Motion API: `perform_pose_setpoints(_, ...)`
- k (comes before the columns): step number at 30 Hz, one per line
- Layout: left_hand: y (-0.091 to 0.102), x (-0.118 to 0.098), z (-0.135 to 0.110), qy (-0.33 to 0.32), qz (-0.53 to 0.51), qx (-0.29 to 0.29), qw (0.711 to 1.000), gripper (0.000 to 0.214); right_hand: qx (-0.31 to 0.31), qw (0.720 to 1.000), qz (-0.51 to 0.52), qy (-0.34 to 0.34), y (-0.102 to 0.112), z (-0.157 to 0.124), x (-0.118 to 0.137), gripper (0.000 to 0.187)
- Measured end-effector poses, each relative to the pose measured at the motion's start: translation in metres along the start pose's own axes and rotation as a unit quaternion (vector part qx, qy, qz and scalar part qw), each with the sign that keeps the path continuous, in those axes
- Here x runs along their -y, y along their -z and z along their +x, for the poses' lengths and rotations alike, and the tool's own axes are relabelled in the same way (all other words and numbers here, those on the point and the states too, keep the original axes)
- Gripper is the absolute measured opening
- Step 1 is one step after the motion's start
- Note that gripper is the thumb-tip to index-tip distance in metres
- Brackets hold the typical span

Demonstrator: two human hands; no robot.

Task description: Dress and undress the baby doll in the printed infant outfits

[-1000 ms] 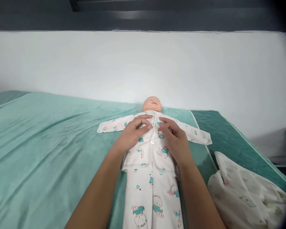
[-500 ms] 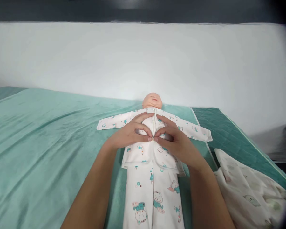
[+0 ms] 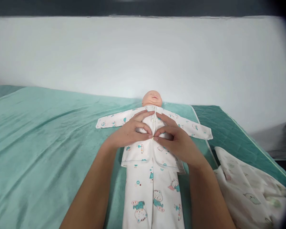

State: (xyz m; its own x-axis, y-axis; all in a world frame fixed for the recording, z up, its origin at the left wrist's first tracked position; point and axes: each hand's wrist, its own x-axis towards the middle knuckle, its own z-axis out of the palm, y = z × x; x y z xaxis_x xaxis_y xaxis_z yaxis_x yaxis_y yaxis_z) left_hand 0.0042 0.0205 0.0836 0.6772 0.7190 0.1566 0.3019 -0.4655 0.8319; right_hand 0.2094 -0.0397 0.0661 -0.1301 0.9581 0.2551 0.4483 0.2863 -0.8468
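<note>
A baby doll (image 3: 152, 98) lies on its back, head toward the wall, in a white printed jacket (image 3: 135, 154) and matching trousers (image 3: 139, 197). Both its sleeves stretch out sideways. My left hand (image 3: 137, 128) pinches the jacket's front edge between thumb and index finger at mid-chest, its other fingers resting on the cloth. Facing it, my right hand (image 3: 173, 135) pinches the opposite front edge at the same spot. The fingertips of the two hands meet over the front opening. Whatever fastener lies between them is mostly hidden.
Under the doll is a light green blanket (image 3: 50, 143) with soft folds. A darker green quilted mat (image 3: 214, 124) shows at the right. A crumpled white printed cloth (image 3: 250, 190) lies at the lower right. Behind stands a white wall (image 3: 138, 57).
The view has tilted very slightly, so the doll and wall edge sit a little higher. Both hands keep their pinch on the jacket front with hardly any movement.
</note>
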Motion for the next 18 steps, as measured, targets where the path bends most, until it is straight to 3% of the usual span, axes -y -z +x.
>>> perform_pose_setpoints(18,-0.0027,-0.0018,0.0021,-0.006,-0.013,-0.006,1.0,0.011,-0.025,0.999,-0.026,0.002,-0.0016,-0.001,0.0045,0.004)
